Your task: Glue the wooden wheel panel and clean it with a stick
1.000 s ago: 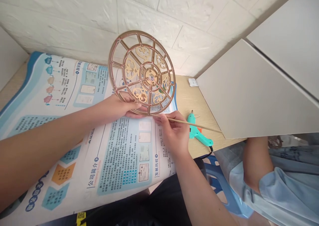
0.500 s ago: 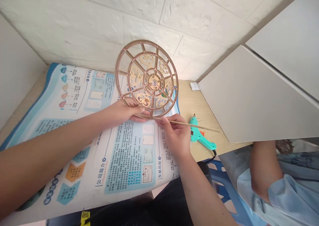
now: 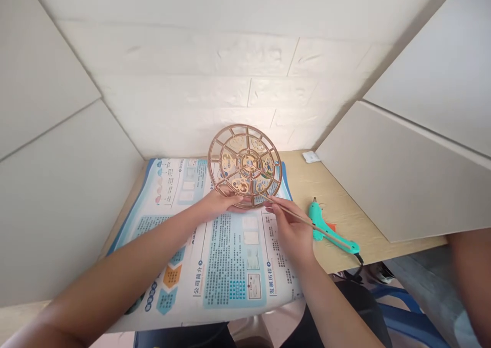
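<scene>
My left hand [image 3: 226, 201] is closed round the lower left rim of a round bronze-coloured openwork wheel [image 3: 251, 186]. The wheel stands tilted up above the printed sheet, with gold scroll ornaments between its spokes. In my right hand [image 3: 293, 228] is a thin wooden stick [image 3: 303, 219], pinched between thumb and fingers. Its tip reaches the lower part of the wheel; whether it touches I cannot tell. Just right of that hand lies a turquoise hot glue gun [image 3: 333, 234], nozzle pointing to the wall.
A printed poster [image 3: 215, 281] covers much of the wooden table [image 3: 345, 210]. Near the right panel [image 3: 383, 184] lies a small white packet [image 3: 311, 157]. White panels flank both sides, and a pale wall stands behind. Another person's arm [image 3: 473, 281] shows at lower right.
My view has shifted, so the wheel appears lower. The stick's tip has moved from the wheel's bottom edge to its lower spokes, and the stick slants more steeply.
</scene>
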`<action>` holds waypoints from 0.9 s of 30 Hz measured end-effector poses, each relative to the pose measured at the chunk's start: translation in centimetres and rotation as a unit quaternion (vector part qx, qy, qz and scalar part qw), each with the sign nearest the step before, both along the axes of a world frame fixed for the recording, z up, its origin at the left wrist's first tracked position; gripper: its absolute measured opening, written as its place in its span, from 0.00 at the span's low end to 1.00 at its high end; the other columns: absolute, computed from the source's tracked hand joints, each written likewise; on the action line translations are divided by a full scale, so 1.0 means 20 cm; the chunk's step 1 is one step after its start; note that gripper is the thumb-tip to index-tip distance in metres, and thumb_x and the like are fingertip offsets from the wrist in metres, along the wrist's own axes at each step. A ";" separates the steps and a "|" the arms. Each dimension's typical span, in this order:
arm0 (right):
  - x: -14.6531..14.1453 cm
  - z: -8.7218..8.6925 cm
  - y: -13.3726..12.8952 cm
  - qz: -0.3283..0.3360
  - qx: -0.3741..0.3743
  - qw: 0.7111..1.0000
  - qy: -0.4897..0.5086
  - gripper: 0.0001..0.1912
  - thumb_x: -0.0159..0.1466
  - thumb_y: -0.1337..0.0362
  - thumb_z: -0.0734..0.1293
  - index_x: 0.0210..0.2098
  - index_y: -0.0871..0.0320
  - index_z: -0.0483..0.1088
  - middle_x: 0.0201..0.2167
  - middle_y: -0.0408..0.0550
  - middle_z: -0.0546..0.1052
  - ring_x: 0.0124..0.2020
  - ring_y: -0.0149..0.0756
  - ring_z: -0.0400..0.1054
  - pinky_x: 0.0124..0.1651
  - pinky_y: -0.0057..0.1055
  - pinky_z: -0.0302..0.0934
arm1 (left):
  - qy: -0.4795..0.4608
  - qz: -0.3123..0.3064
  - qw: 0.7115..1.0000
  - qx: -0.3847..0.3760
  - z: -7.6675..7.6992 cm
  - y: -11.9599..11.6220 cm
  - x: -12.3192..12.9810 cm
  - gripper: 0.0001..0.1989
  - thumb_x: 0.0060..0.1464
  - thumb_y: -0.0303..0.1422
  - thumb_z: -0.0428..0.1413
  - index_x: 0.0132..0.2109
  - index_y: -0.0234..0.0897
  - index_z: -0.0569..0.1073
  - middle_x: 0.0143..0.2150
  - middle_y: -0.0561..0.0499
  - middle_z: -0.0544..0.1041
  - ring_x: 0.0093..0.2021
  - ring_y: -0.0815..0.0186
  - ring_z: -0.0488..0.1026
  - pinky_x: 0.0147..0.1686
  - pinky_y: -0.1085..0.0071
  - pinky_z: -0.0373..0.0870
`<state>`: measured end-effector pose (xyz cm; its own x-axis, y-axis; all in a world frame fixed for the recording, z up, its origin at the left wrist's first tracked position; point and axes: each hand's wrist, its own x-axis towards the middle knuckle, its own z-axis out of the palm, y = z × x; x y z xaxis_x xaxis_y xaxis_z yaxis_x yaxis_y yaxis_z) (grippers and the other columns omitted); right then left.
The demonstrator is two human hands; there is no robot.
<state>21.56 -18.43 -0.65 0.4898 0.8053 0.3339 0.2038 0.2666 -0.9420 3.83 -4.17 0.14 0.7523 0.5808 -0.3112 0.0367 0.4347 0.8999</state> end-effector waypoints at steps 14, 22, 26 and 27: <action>0.02 -0.02 0.04 -0.044 -0.096 0.994 0.016 0.20 0.64 0.52 0.70 0.48 0.55 0.86 0.45 0.56 0.83 0.36 0.40 0.77 0.41 0.39 0.74 | -0.023 -0.016 1.000 0.011 0.02 -0.02 -0.02 0.34 0.37 0.52 0.79 0.49 0.37 0.85 0.54 0.38 0.84 0.59 0.45 0.80 0.67 0.45 0.74; -0.01 0.06 0.00 -0.057 -0.125 0.988 0.074 0.18 0.62 0.50 0.68 0.39 0.59 0.74 0.21 0.41 0.67 0.22 0.32 0.58 0.24 0.30 0.52 | -0.034 0.005 0.999 -0.001 0.00 -0.03 -0.05 0.37 0.33 0.49 0.81 0.50 0.36 0.84 0.58 0.37 0.82 0.63 0.43 0.77 0.70 0.39 0.67; 0.00 0.08 -0.02 -0.069 -0.118 0.985 0.109 0.13 0.61 0.53 0.67 0.37 0.54 0.65 0.21 0.37 0.62 0.22 0.32 0.56 0.26 0.29 0.52 | -0.054 0.010 0.998 -0.007 -0.01 -0.02 -0.05 0.32 0.40 0.44 0.80 0.50 0.35 0.84 0.57 0.37 0.82 0.61 0.46 0.77 0.69 0.45 0.69; 0.00 0.08 -0.03 -0.072 -0.115 0.984 0.118 0.13 0.60 0.54 0.67 0.37 0.54 0.63 0.22 0.37 0.63 0.23 0.32 0.56 0.26 0.29 0.53 | -0.060 0.015 0.998 -0.009 -0.02 -0.02 -0.05 0.30 0.40 0.43 0.80 0.49 0.35 0.84 0.56 0.38 0.82 0.60 0.48 0.78 0.69 0.48 0.70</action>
